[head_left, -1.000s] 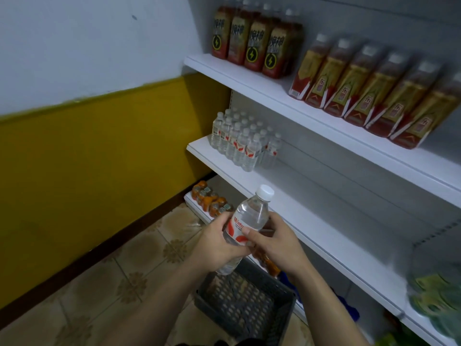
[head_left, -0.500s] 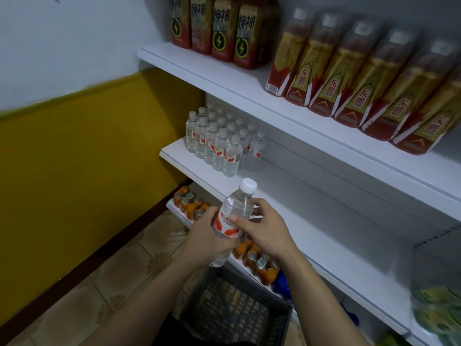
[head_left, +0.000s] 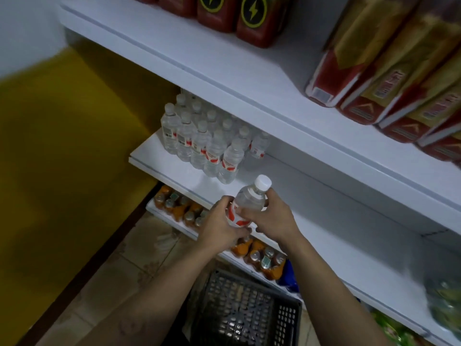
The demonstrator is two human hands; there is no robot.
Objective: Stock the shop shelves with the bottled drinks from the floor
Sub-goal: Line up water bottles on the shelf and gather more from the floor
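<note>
Since half a second back the view has closed in on the shelves, and the water bottle [head_left: 249,203] has been carried up and forward: it was held below the lip of the middle shelf [head_left: 324,221], now it is tilted over that shelf's front edge, white cap toward the back wall. Both hands remain on it. Left hand [head_left: 222,228]: grip closed round the lower body at the red-and-white label, fingers curled. Right hand [head_left: 272,218]: grip closed higher up, fingers wrapped over the clear shoulder just under the cap. Bottle not yet set down. The stocked water bottles [head_left: 207,141] stand in rows at the left end of the same shelf, near the held one but apart from it; bare shelf lies to the right. The top shelf [head_left: 224,63] overhangs the back of those rows; on it are red energy drinks [head_left: 259,18] and, to their right, a row of red-and-yellow bottles [head_left: 374,71]. Orange drinks [head_left: 264,258] sit on the bottom shelf, partly hidden behind the hands. A dark grey basket [head_left: 244,308] is on the tiled floor [head_left: 124,270] between the forearms. Yellow wall [head_left: 62,146] at left, blurred. Green packets [head_left: 446,300] at far right, too blurred to identify.
</note>
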